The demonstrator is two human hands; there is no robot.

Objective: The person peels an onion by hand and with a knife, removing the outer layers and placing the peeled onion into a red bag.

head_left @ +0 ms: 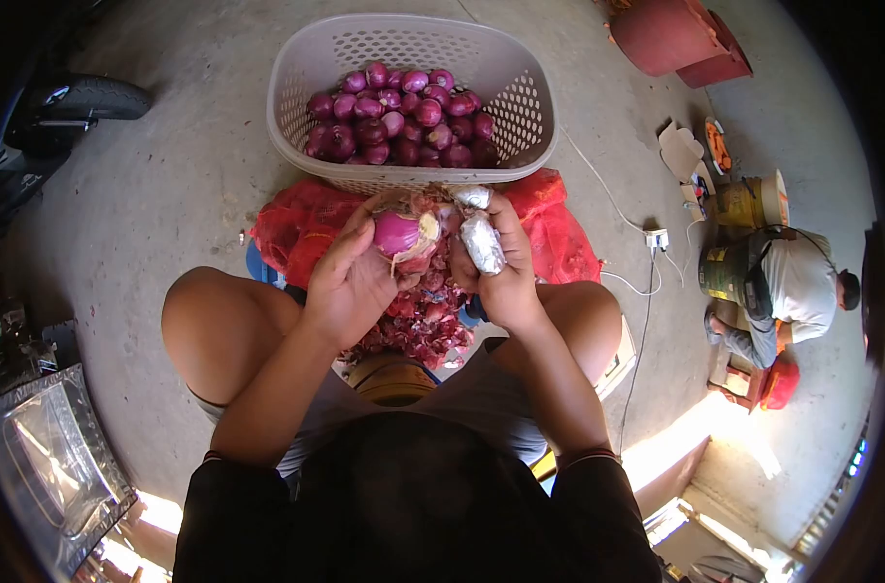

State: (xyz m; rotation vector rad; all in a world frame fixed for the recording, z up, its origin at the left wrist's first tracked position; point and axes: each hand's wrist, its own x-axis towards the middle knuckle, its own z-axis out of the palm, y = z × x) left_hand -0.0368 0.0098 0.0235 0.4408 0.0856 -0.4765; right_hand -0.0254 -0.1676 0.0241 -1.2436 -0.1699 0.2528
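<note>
My left hand [350, 282] is closed around a purple onion [397, 233], whose root end with loose dry skin faces right. My right hand [501, 267] is curled at the onion's right side, with silver wrapping [481, 243] on its thumb and a finger; what it grips, if anything, is hidden. Below both hands lies a heap of red onion skins [428, 325]. Just beyond the hands stands a grey perforated basket [287, 107] holding several peeled onions [428, 113]. Red mesh sacks [302, 228] spread out on both sides under the basket's near edge.
A white power strip [656, 238] with cables lies on the floor at the right. Farther right another person [797, 287] sits bent over beside buckets [739, 202]. Red tubs [661, 37] stand at the upper right, and a wheel [98, 97] shows at the upper left.
</note>
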